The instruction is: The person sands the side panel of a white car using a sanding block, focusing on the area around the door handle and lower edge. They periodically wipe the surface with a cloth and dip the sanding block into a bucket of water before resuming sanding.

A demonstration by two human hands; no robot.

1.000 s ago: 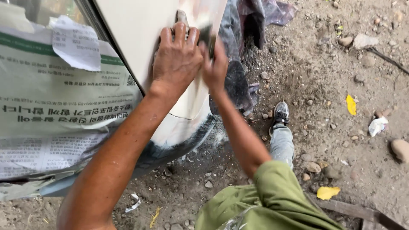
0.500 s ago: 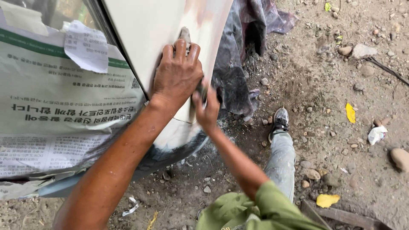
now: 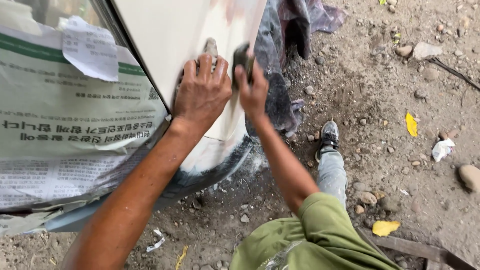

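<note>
Here the left hand [image 3: 200, 95] lies flat, fingers spread, on the white car panel [image 3: 170, 45]; the right hand [image 3: 251, 90] clenches a dark sanding block [image 3: 242, 56] against it. Left, green-striped printed newspaper [image 3: 65, 135] masks the window.

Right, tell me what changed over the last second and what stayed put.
The right hand, gripping a dark sanding block, slid down the white panel and has come back up near the edge. The left hand stayed pressed flat on the panel. The newspaper masking is unchanged.
</note>
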